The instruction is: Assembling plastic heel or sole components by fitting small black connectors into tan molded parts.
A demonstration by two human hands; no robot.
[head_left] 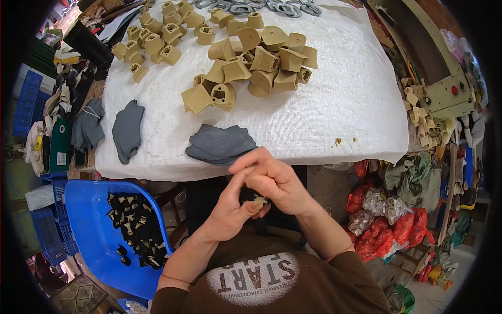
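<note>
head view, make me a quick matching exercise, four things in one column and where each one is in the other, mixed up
Things
1. small dark piece
2. tan blocks
3. blue basin
4. red bags

Places
A. at the right, lower than the tabletop
B. in heaps on the white sheet
C. between the left hand and the right hand
D. at the left, with black-and-tan pieces inside

Pairs: 1-C, 2-B, 3-D, 4-A
</note>
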